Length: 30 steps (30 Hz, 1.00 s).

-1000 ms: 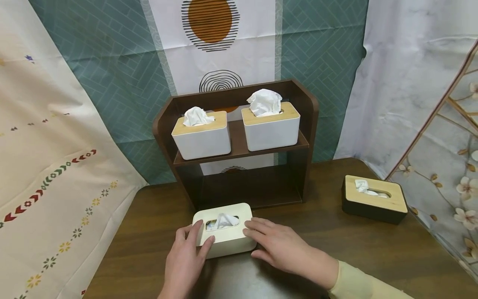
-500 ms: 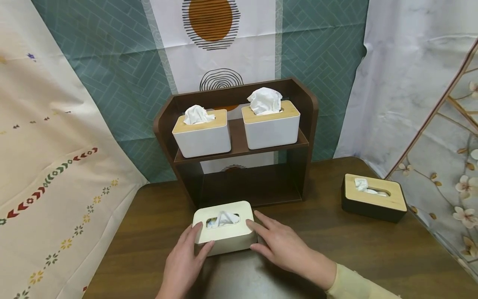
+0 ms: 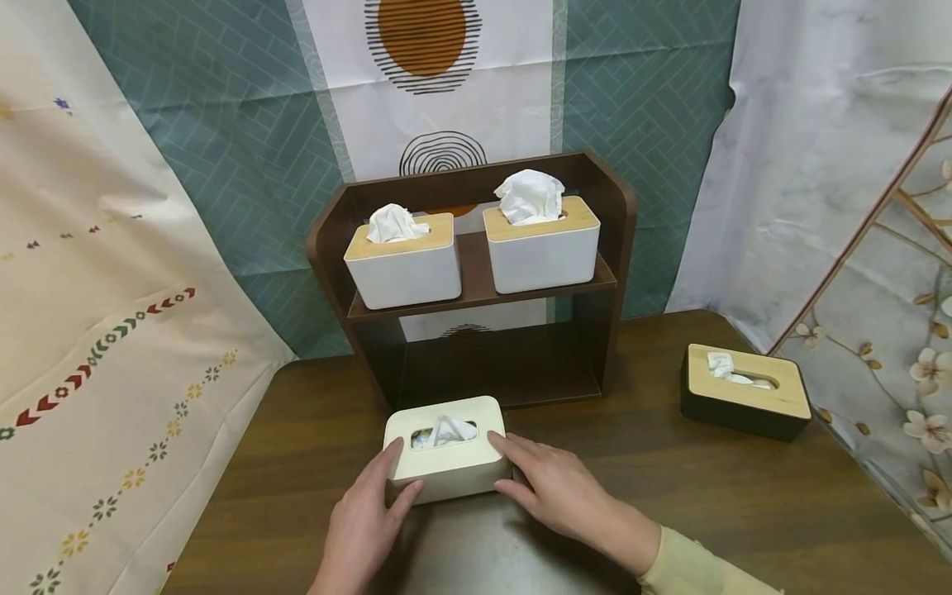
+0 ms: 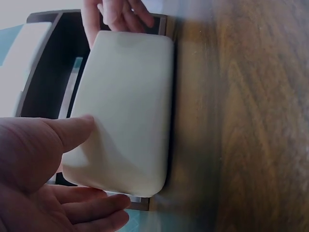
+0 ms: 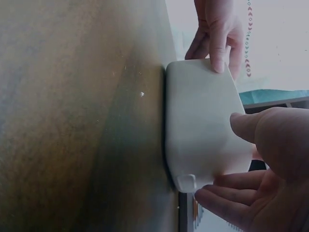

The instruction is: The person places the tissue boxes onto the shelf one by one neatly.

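A cream tissue box (image 3: 446,478) with an oval slot lies on the wooden table, close before the shelf. A white tissue (image 3: 451,430) pokes up through its slot. My left hand (image 3: 362,516) holds the box's left end, thumb on the front face and fingers around the corner. At the opposite end, my right hand (image 3: 558,492) has its thumb against the front and its fingers along the right side. The left wrist view shows the left thumb (image 4: 77,130) pressed to the cream front. In the right wrist view the right fingers (image 5: 231,193) lie by the box's end.
Behind stands a dark brown two-tier shelf (image 3: 614,347). Its upper tier bears two white tissue boxes with wooden lids, the left box (image 3: 409,277) and the right box (image 3: 546,260). A black tissue box with a wooden lid (image 3: 744,397) sits at the table's right.
The right hand's fingers spread at the box's right end, then drew together again. The left hand keeps its place on the box. The head view has tilted slightly downward.
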Each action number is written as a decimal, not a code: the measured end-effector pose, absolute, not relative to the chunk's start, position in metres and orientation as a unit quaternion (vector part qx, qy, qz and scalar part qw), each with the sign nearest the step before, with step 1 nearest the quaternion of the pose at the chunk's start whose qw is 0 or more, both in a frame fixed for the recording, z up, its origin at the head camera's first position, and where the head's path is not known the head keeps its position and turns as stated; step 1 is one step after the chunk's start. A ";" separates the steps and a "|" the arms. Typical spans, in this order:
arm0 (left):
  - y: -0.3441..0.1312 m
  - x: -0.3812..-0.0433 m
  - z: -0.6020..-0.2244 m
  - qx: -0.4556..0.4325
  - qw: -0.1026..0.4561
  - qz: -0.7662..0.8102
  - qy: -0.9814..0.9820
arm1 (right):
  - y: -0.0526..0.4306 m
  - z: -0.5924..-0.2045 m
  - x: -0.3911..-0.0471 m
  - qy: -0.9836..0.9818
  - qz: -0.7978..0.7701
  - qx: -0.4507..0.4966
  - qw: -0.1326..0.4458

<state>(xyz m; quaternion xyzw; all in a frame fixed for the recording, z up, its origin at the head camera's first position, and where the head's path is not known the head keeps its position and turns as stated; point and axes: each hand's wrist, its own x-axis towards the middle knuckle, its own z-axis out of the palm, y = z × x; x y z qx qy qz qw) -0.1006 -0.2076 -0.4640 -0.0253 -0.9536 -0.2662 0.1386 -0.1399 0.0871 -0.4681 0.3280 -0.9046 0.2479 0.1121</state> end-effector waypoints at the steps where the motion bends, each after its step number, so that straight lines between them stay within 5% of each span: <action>1: -0.207 -0.101 -0.465 -0.025 0.139 -0.267 -0.953 | 0.087 -0.469 -0.140 -0.905 0.249 0.326 0.111; 30: -0.189 -0.131 -0.456 -0.044 0.189 -0.274 -0.942 | 0.088 -0.462 -0.159 -0.905 0.287 0.271 0.157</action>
